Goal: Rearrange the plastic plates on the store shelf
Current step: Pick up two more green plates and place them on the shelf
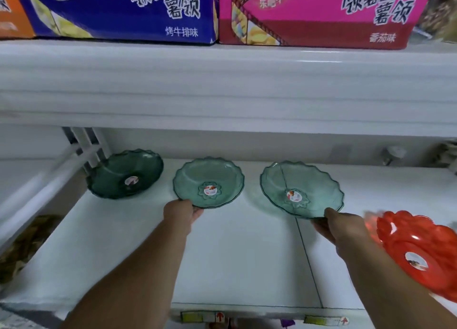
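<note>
Three green scalloped plates sat in a row on the white shelf [235, 254]. At the far left, the dark plate [125, 174] leaned tilted against the shelf's upright, free of either hand. Next came the middle plate [209, 182], lying on the shelf; the left hand [181, 214] held its near-left rim, the thumb on top of the edge and the fingers [197, 213] curled beneath it, closed on the plate. Farther right, the right plate [300, 190] was tipped with its near edge pinched by the right hand [342, 227], thumb above the rim and fingers [321, 229] below. Each plate bore a round sticker at its centre. At the far right edge, a red plate [418, 252] lay tilted just beside the right forearm. Above, a blue box [118, 9] and a pink box [321, 14] stood on the upper shelf.
</note>
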